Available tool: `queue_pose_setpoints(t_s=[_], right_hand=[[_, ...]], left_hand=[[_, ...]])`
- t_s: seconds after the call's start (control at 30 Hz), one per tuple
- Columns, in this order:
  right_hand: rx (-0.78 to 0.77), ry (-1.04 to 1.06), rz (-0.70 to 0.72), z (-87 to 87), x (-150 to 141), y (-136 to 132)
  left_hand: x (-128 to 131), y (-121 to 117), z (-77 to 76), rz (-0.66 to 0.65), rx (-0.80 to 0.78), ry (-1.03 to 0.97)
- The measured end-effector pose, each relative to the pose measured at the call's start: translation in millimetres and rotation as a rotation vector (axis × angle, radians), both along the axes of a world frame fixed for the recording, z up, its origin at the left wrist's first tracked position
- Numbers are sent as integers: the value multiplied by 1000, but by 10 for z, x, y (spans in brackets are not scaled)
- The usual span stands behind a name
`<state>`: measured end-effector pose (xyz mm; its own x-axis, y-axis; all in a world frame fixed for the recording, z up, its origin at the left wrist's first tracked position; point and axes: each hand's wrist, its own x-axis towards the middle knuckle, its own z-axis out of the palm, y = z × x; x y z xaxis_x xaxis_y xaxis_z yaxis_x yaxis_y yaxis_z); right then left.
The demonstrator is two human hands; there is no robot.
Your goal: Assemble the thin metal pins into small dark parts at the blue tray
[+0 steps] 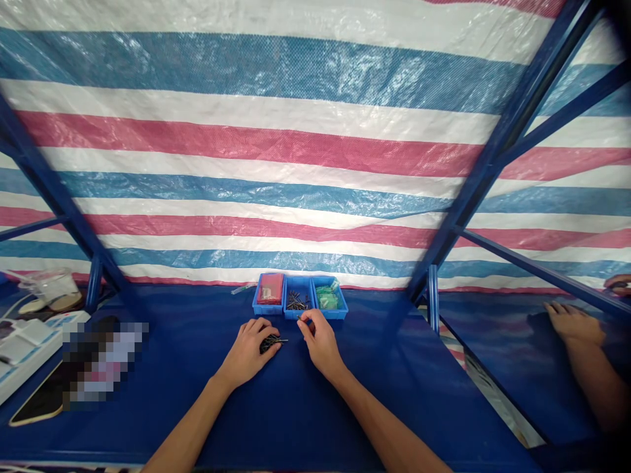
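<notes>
Holding a bunch of dark screws (269,343) in the left hand (249,351), closed around them at the middle of the blue table (276,420). Hiding most of the bunch under palm and fingers — showing only thin ends poking out to the right. Cannot tell if any touch the table. Pinching a tiny dark bit (298,318) in the right hand (320,338), thumb and finger together, just by the near side of the middle bin (290,315). Too small and too covered to say what kind of bit. Can see more screws inside the middle bin, partly blocked near the right hand. Can see red packs (270,289) in the left bin (266,310) and green packs (328,299) in the right bin (338,315), all at the far side. Too small to read the packs. Over on the left, can find a phone (42,394), partly lost under blurry squares — cannot read anything there. Can see only part of a white power strip (29,355), cut off at the left edge. Far right, past the blue post (468,177), can see another person's hand (574,323), arm fading into shadow.
</notes>
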<state>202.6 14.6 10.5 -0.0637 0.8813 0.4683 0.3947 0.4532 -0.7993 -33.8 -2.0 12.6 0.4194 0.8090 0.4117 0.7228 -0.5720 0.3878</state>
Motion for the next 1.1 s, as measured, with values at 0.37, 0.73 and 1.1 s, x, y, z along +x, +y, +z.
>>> queue_pose_setpoints(t_s=[0.37,0.73,1.1], right_hand=[[9,15,-14,87,4,-18],[81,4,11,72,14,-8],[17,12,-23,88,7,-21]], left_hand=[[2,1,2,4,2,5],[6,-2,12,9,-15,12],[0,3,-6,6,10,4]])
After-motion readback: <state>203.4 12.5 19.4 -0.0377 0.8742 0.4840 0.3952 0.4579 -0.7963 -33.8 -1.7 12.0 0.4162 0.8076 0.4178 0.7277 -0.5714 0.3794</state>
